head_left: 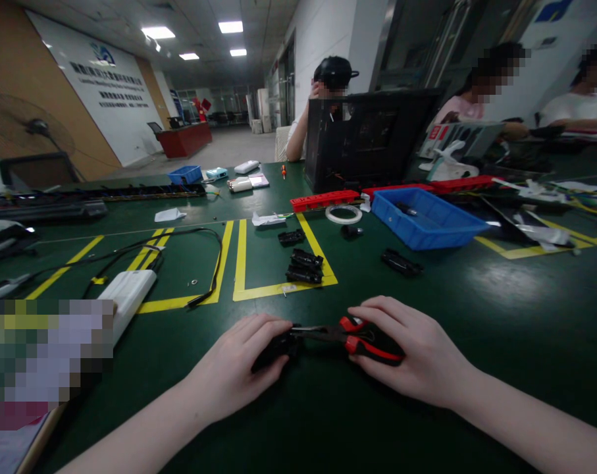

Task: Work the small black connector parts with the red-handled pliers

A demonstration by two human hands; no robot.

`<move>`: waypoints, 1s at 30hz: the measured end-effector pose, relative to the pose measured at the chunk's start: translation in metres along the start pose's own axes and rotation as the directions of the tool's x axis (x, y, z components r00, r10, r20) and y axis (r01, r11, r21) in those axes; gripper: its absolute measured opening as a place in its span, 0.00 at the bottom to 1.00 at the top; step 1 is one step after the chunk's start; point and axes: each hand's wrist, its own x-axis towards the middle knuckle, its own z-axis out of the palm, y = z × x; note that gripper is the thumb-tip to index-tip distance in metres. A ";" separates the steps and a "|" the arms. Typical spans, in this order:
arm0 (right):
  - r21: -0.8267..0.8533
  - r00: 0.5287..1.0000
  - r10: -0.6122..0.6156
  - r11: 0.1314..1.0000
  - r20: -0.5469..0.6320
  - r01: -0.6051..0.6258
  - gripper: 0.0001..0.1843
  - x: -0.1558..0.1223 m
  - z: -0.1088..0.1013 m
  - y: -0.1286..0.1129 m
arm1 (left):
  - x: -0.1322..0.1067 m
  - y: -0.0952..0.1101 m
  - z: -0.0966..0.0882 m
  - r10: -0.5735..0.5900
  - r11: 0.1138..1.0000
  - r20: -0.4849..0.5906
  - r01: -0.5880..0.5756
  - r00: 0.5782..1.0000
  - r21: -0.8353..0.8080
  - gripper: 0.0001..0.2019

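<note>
My left hand [249, 359] is closed around a black plastic part [274, 350] just above the green tabletop [318, 421]. In my right hand [411, 349] is a pair of needle-nose pliers [372, 349] with red and black handles. The long jaws point left and reach the end of the black part beside my left fingertips. Whether the tips pinch anything is too small to make out. Several similar black parts lie beyond my hands: two close together [305, 265] inside a yellow tape outline, one smaller piece [291, 237] behind them, and another [401, 262] to the right.
A blue bin [426, 217] holding a dark item stands behind my right hand, beside a tape roll [343, 214]. A white power strip [125, 296] and black cable [219, 263] lie left. A large black case [367, 138] stands opposite, near a seated person [298, 131].
</note>
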 end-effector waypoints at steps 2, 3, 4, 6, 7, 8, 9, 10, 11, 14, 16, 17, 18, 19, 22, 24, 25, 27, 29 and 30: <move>0.010 1.000 0.005 1.000 0.010 -0.005 0.22 0.000 0.000 0.000 | 0.000 0.000 -0.001 0.013 1.000 -0.002 -0.013 1.000 0.007 0.19; 0.014 1.000 0.007 1.000 0.012 -0.007 0.22 0.001 0.000 0.000 | 0.000 0.001 -0.001 0.022 1.000 -0.002 -0.022 1.000 0.011 0.19; 0.016 1.000 0.007 1.000 0.012 -0.007 0.22 0.001 0.000 0.000 | 0.000 0.001 -0.002 0.027 1.000 -0.001 -0.027 1.000 0.015 0.19; 0.015 1.000 0.006 1.000 0.007 -0.006 0.22 0.001 0.000 -0.001 | 0.000 0.002 -0.002 0.031 0.999 0.002 -0.031 1.000 0.020 0.19; 0.013 1.000 0.007 1.000 0.002 -0.007 0.22 0.001 -0.001 -0.001 | 0.000 0.002 -0.003 0.028 0.999 0.006 -0.028 1.000 0.020 0.19; 0.011 1.000 0.010 1.000 -0.006 -0.010 0.21 0.002 -0.001 -0.001 | 0.000 0.002 -0.003 0.025 1.000 0.009 -0.025 1.000 0.019 0.19; 0.009 1.000 0.013 1.000 -0.011 -0.013 0.21 0.002 -0.001 -0.001 | 0.000 0.002 -0.002 0.021 1.000 0.011 -0.022 1.000 0.016 0.19; 0.010 1.000 0.018 1.000 -0.015 -0.017 0.21 0.002 -0.001 -0.001 | 0.000 0.001 -0.002 0.017 1.000 0.011 -0.017 1.000 0.013 0.20; 0.011 1.000 0.022 1.000 -0.019 -0.022 0.21 0.002 -0.001 -0.001 | 0.000 0.001 -0.002 0.012 1.000 0.009 -0.012 1.000 0.011 0.20; 0.018 0.999 0.022 1.000 -0.026 -0.022 0.22 0.003 -0.001 0.000 | 0.000 -0.002 0.001 -0.001 1.000 -0.003 0.001 1.000 0.012 0.21; 0.021 0.999 0.007 1.000 -0.035 -0.007 0.22 0.003 0.000 0.001 | 0.000 -0.003 0.002 0.003 1.000 -0.009 -0.002 1.000 0.016 0.21; 0.021 0.999 -0.001 1.000 -0.037 0.002 0.22 0.002 0.000 0.001 | 0.000 -0.004 0.003 0.007 1.000 -0.010 -0.007 1.000 0.017 0.21; 0.020 0.999 -0.009 1.000 -0.040 0.009 0.22 0.002 0.001 0.001 | 0.000 -0.004 0.003 0.012 1.000 -0.011 -0.012 1.000 0.017 0.21; 0.018 0.999 -0.013 1.000 -0.041 0.014 0.22 0.002 0.001 0.001 | 0.000 -0.005 0.003 0.015 1.000 -0.012 -0.015 1.000 0.016 0.21; 0.014 0.999 -0.018 1.000 -0.035 0.018 0.22 0.001 0.001 0.001 | 0.000 -0.004 0.002 0.022 1.000 -0.008 -0.021 1.000 0.011 0.20; 0.011 0.999 -0.027 1.000 -0.032 0.027 0.22 0.001 0.001 0.001 | 0.000 -0.003 0.001 0.021 1.000 -0.007 -0.021 1.000 0.006 0.20; 0.010 0.999 -0.033 0.999 -0.030 0.033 0.22 0.001 0.001 0.001 | 0.000 -0.002 0.001 0.021 1.000 -0.008 -0.021 1.000 0.004 0.20; 0.013 0.999 -0.042 0.999 -0.025 0.043 0.22 0.001 0.002 0.001 | 0.001 -0.002 0.001 0.025 1.000 -0.010 -0.025 1.000 0.002 0.19; 0.023 0.999 -0.044 0.999 -0.019 0.044 0.22 0.000 0.002 0.001 | 0.001 -0.001 0.001 0.041 0.999 -0.009 -0.041 0.999 0.004 0.19; 0.028 0.999 -0.044 0.999 -0.017 0.044 0.22 0.000 0.002 0.001 | 0.001 -0.001 0.001 0.053 0.999 -0.011 -0.053 0.999 0.005 0.18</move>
